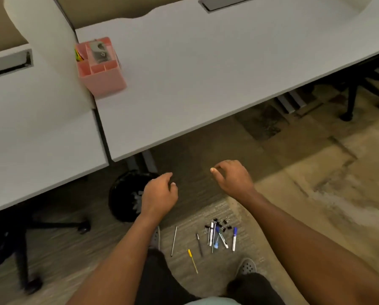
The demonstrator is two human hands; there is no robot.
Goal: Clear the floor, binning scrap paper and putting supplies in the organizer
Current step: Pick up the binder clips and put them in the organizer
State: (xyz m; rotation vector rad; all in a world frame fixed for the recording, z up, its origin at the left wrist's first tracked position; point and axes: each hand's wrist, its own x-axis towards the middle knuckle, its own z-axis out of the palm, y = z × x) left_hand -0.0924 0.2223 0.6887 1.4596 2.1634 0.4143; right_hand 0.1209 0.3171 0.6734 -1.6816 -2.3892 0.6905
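Pens and binder clips (219, 235) lying on the carpet by the person's feet; above them, left hand (160, 194) and right hand (232, 177) hovering apart, loosely curled, seemingly empty; black bin (123, 198) beyond; pink organizer (100, 67) waiting on the desk (206, 73)

My arms are bare to the edge of view, no sleeves, watch or rings on left hand (160, 194) or right hand (233, 178). Dark trousers below. Grey perforated clog-type shoes (247, 266). Pale teal shirt hem at bottom.
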